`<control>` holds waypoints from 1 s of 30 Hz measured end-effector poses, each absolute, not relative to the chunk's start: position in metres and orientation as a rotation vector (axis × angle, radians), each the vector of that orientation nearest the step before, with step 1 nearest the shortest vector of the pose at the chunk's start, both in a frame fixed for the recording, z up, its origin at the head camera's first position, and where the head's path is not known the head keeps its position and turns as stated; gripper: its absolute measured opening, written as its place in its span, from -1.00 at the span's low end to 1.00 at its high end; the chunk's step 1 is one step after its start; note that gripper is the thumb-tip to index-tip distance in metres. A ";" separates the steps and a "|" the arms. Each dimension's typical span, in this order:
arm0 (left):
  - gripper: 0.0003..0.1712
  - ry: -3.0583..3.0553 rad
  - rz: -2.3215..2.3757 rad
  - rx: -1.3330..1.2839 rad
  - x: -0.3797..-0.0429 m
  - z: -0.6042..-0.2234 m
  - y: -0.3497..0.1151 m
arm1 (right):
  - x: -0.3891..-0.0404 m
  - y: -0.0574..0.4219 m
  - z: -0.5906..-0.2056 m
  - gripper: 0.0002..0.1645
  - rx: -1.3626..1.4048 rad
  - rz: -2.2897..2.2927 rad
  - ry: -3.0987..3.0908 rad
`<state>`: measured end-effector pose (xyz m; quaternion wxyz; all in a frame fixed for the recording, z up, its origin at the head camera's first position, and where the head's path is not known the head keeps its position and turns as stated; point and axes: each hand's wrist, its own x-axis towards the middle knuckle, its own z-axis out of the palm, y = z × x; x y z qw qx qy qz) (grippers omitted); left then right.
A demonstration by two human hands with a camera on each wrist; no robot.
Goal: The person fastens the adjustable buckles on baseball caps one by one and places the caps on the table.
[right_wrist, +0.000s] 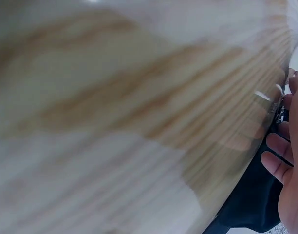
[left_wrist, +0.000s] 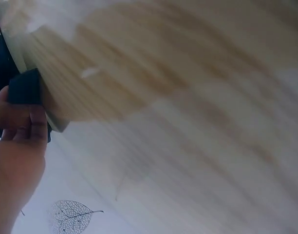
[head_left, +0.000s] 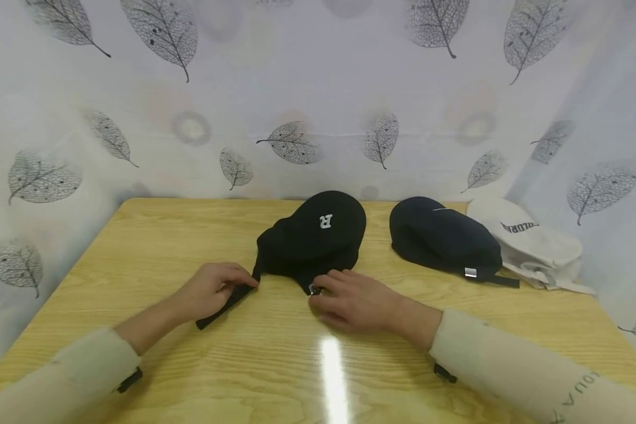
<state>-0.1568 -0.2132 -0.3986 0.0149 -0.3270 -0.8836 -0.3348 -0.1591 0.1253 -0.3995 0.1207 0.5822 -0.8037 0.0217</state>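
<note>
The black cap (head_left: 318, 235) sits mid-table (head_left: 138, 235), its R facing away, its strap (head_left: 228, 303) running toward my near left. My left hand (head_left: 212, 290) pinches that strap; my right hand (head_left: 352, 300) pinches the buckle (head_left: 314, 289), mostly hidden. Left wrist view: blurred, fingers (left_wrist: 29, 122) curl on the dark strap (left_wrist: 25, 87). Right wrist view: blurred, black cloth (right_wrist: 253, 200) cut off beside my fingers (right_wrist: 278, 156).

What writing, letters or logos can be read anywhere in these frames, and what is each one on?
"R": white letter on the black cap, seen upside down.
Dark lettering on the white cap: upside down and partly cut off, not readable in full.
"OUA": letters on the right sleeve, running to the frame's edge, so the word is incomplete.
Navy cap: no text visible.
Both wrist views: nothing to read.
</note>
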 end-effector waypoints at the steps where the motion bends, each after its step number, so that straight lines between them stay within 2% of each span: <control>1: -0.56 -2.742 -1.036 -1.043 -0.157 -0.399 -0.212 | -0.159 0.126 -0.400 -0.73 1.690 0.076 -2.342; 4: -0.66 -2.712 -0.967 -1.127 -0.158 -0.402 -0.208 | -0.159 0.129 -0.400 -0.81 1.656 0.093 -2.333; 10: -0.77 -2.503 -0.756 -1.297 -0.158 -0.405 -0.200 | -0.158 0.135 -0.398 -0.84 1.593 0.067 -2.359; 17: -0.75 -2.325 -0.873 -1.483 -0.161 -0.407 -0.192 | -0.159 0.137 -0.400 -0.74 1.552 0.074 -2.322; 20: -0.73 -2.352 -0.944 -1.406 -0.159 -0.407 -0.188 | -0.159 0.137 -0.401 -0.69 1.549 0.081 -2.288; 26: -0.68 -2.404 -1.038 -1.032 -0.156 -0.402 -0.184 | -0.158 0.138 -0.403 -0.71 1.549 0.196 -2.288; 30: -0.63 -2.382 -1.102 -1.034 -0.156 -0.400 -0.183 | -0.157 0.138 -0.403 -0.72 1.553 0.243 -2.309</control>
